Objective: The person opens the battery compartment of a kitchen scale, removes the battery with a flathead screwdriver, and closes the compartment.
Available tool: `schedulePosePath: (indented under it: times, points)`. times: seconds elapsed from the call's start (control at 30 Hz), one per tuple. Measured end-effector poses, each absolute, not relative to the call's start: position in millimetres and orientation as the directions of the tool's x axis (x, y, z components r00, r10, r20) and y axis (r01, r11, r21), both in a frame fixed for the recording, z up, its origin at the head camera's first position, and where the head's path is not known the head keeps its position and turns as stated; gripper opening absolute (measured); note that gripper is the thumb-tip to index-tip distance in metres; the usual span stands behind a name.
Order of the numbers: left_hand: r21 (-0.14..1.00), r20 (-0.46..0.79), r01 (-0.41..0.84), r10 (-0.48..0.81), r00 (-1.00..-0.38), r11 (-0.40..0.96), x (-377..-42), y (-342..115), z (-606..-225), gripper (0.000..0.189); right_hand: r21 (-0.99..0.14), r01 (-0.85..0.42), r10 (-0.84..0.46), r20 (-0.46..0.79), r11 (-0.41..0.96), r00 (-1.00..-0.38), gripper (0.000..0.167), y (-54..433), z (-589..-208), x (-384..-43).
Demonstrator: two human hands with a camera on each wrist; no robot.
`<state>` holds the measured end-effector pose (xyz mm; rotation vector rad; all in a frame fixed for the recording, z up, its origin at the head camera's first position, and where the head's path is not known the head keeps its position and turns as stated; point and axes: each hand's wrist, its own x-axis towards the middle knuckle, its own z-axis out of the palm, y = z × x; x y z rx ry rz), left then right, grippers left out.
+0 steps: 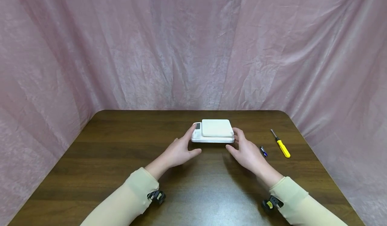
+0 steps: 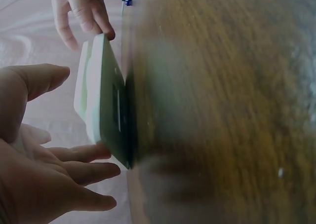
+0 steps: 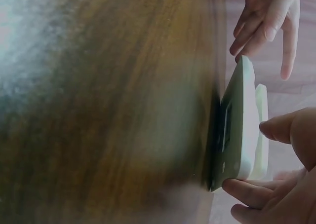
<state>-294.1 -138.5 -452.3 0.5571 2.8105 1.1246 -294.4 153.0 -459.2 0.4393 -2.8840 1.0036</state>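
A white digital scale (image 1: 217, 129) with a raised square platform and a small dark display lies between my two hands, toward the back of the table. Both wrist views show its near side tipped up, so part of the underside (image 2: 111, 100) is visible. My left hand (image 1: 180, 150) touches the scale's left end with extended fingers, its thumb apart from the scale. At the opposite end, the fingers of my right hand (image 1: 246, 152) touch the edge, and that thumb also stands apart. The far fingertips are partly hidden by the scale.
Right of my right hand lie a small blue and dark object (image 1: 263, 151), too small to name, and a screwdriver (image 1: 282, 148) with a yellow handle. The brown wooden table (image 1: 121, 145) ends at a pink curtain (image 1: 193, 51) behind it.
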Motion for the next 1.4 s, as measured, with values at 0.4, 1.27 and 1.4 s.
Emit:
schedulePosePath:
  times: [0.4, 1.27, 1.4]
  points:
    - [0.671, -0.036, 0.278, 0.405, -0.913, 0.687, -289.7, -145.6, -459.6, 0.099, -0.427, -0.342, -0.326, 0.113, 0.837, -0.939, 0.078, 146.4, -466.1, -283.5]
    - [0.472, 0.008, 0.318, 0.356, -0.934, 0.822, -331.7, -144.2, -455.1, 0.083, -0.22, -0.49, -0.466, 0.155, 0.843, -0.871, 0.084, 148.9, -464.7, -247.6]
    - [0.478, 0.013, 0.312, 0.349, -0.937, 0.821, -349.5, -142.4, -459.5, 0.083, -0.211, -0.497, -0.472, 0.16, 0.841, -0.867, 0.087, 147.2, -465.4, -243.9]
